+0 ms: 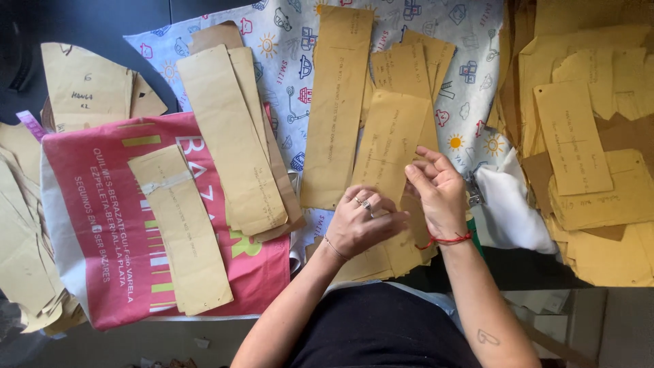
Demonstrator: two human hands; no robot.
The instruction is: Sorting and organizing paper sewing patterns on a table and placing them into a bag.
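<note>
My left hand, with rings on two fingers, lies fingers curled on a stack of brown paper pattern pieces at the table's near edge. My right hand, a red string at its wrist, pinches the right edge of the top long piece of that stack. The two hands almost touch. Under the stack lies a white fabric printed with small coloured drawings.
A long brown pattern strip lies left of the hands. More strips overlap a red printed bag. A big heap of brown pattern pieces fills the right. White cloth sits beside my right hand.
</note>
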